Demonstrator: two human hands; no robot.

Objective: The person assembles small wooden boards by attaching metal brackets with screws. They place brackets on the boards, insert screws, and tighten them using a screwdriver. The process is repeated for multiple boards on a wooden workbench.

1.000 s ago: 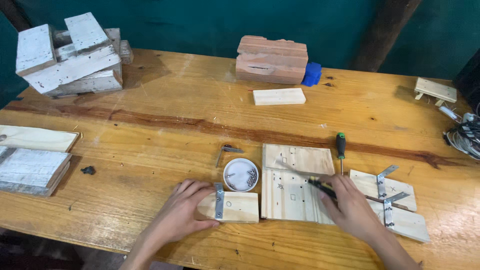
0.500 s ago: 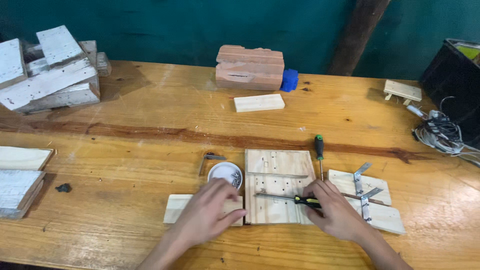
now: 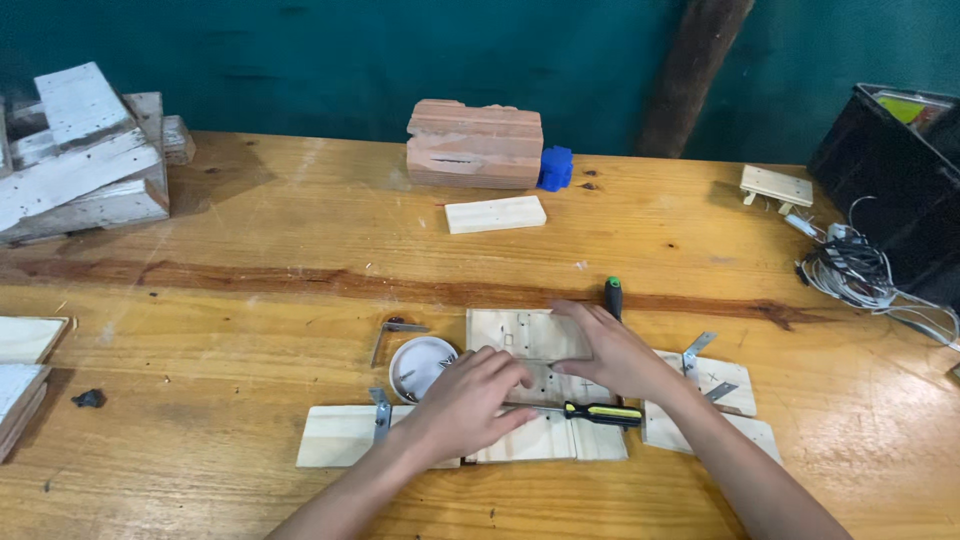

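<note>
My left hand (image 3: 470, 400) lies on the lower left part of a pale wooden board (image 3: 515, 333) with small holes, fingers loosely spread. My right hand (image 3: 615, 352) rests flat on the same board's upper right. A yellow-and-black screwdriver (image 3: 601, 413) lies loose on the board just below my right hand. Left of the board is a small plank (image 3: 335, 440) with a metal bracket (image 3: 380, 410) on it. A white round dish (image 3: 420, 366) holding screws sits beside my left hand. A green-handled screwdriver (image 3: 613, 296) lies above my right hand.
Two pale planks (image 3: 720, 385) with metal brackets lie to the right. An L-bracket (image 3: 392, 331) lies near the dish. Farther off are white-painted planks (image 3: 80, 170), a reddish wood block (image 3: 475, 145), a small pale block (image 3: 495, 214), tangled wires (image 3: 850, 270) and a black box (image 3: 890, 165).
My right hand let go of the yellow-and-black screwdriver and moved up onto the board. My left hand slid right from the small plank onto the same board.
</note>
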